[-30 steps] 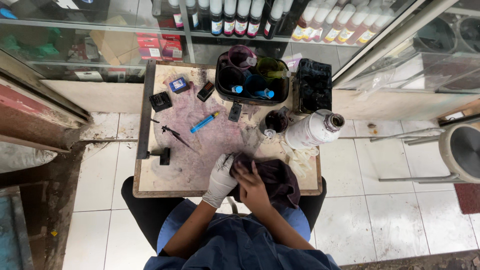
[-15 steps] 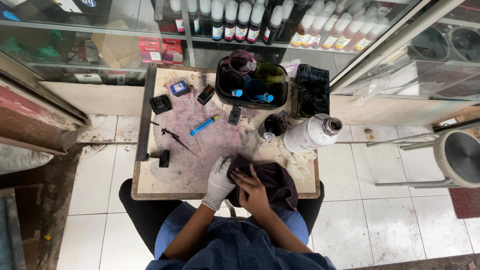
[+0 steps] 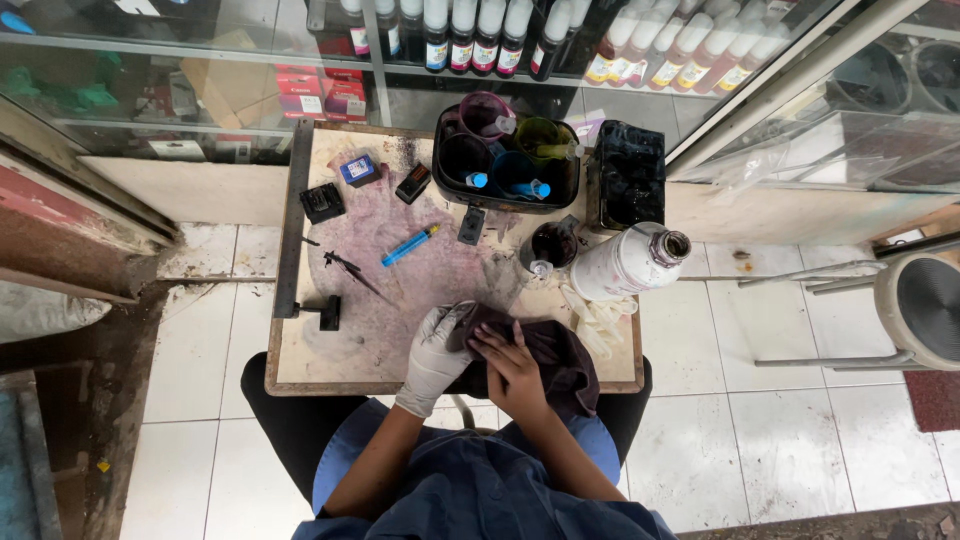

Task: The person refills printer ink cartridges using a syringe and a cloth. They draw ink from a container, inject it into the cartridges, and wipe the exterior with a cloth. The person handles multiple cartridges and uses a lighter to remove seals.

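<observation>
Head view. The small square wooden desk (image 3: 300, 362), its top stained purple and black, stands on a white tiled floor (image 3: 200, 330) in front of a glass display case (image 3: 180, 90).

Hands. The left hand (image 3: 437, 346), in a pale latex glove, is closed on the left edge of the dark purple-black rag (image 3: 560, 362), fingers curled over the cloth. The right hand (image 3: 512, 367), bare, lies on top of the rag with its fingers spread and pressed into the fabric. Whether anything is held inside the folds cannot be told.

Location of the rag. It lies bunched at the near edge of the desk, right of centre, partly hanging over the edge toward the person's lap.

Surrounding items:
- A white plastic bottle (image 3: 625, 264) with an open dark-stained neck lies on its side, just beyond and to the right of the rag.
- A crumpled pale glove (image 3: 598, 320) lies between the bottle and the rag.
- A small dark-stained cup (image 3: 551, 246) stands left of the bottle.
- A black tray of tinted cups (image 3: 445, 190) sits at the far edge; a black rectangular block (image 3: 628, 180) stands beside it to the right.
- A blue syringe (image 3: 409, 245) lies mid-desk, well apart from both hands.
- Small black cartridges (image 3: 322, 202) lie at the far left.
</observation>
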